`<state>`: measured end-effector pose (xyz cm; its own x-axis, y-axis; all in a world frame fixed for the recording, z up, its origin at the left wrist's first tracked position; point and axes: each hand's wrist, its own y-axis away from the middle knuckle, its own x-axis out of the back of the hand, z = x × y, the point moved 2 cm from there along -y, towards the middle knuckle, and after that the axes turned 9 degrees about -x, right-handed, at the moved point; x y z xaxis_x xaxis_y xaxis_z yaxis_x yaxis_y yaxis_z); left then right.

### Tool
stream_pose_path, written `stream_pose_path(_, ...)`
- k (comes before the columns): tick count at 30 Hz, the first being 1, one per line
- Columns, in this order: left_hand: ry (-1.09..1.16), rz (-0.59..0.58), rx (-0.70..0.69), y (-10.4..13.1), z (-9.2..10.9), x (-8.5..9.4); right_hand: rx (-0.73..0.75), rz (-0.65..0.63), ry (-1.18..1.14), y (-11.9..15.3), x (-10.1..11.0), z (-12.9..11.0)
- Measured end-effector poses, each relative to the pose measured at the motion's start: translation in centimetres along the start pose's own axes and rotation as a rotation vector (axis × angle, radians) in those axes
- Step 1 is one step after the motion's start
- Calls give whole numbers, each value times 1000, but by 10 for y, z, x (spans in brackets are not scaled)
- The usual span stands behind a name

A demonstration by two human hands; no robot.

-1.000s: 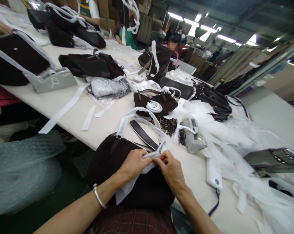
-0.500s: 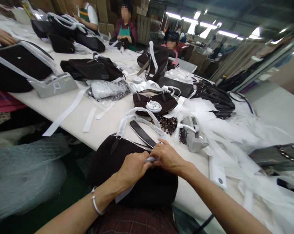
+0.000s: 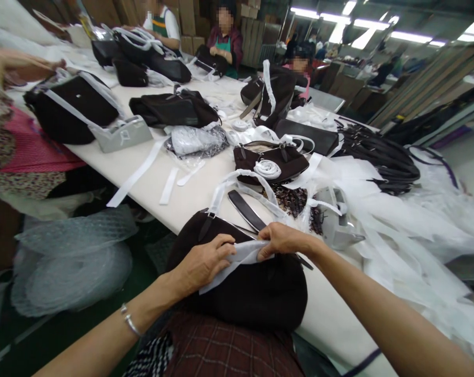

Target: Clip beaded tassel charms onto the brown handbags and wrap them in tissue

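A dark brown handbag (image 3: 256, 303) rests at the table's front edge, close against my body. Its raised handle (image 3: 221, 188) is wrapped in white material. Over the top of the bag lies a white wrapping strip (image 3: 245, 254), stretched between my hands. My left hand (image 3: 201, 264) pinches the strip's left part, with a loose end hanging below the fingers. At the other side, my right hand (image 3: 282, 242) grips the strip between thumb and fingers. A dark strap (image 3: 245, 209) sticks up behind the bag near my right hand.
Another brown handbag (image 3: 276, 162) with a coiled white strap stands beyond. Tape dispensers (image 3: 121, 135) sit left and right. White strips (image 3: 137, 170) hang over the edge. Dark straps (image 3: 382, 152) are piled at right. A bubble-wrap roll (image 3: 72, 277) is on the floor. Co-workers handle bags across the table.
My hands have moved apart, and the white strip, bunched between them before, is spread wider. The view has shifted left. The co-worker's hand at left has lifted off the bag there.
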<state>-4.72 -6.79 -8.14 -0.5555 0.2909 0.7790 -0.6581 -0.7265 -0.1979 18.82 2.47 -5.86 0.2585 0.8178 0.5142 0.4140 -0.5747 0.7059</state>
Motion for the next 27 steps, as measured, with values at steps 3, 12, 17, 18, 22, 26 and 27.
stream_pose_path(3,-139,9,-121,7,-4,-5,-9,-15,4,-5,0,0)
stream_pose_path(12,-208,-44,62,-2,23,4,-53,-21,29,-10,-1,-1)
stream_pose_path(17,-78,203,185,3,11,-4,-4,-82,-59,-4,2,2)
stream_pose_path(18,-58,257,167,5,8,-5,4,-80,-68,-3,3,2)
stream_pose_path(22,-168,274,-86,10,6,-6,-1,-65,-80,-1,3,5)
stream_pose_path(26,-321,161,-239,9,7,-6,-18,-51,-66,-2,1,6)
stream_pose_path(27,-356,137,-220,8,6,-6,-20,-47,-61,-2,0,6)
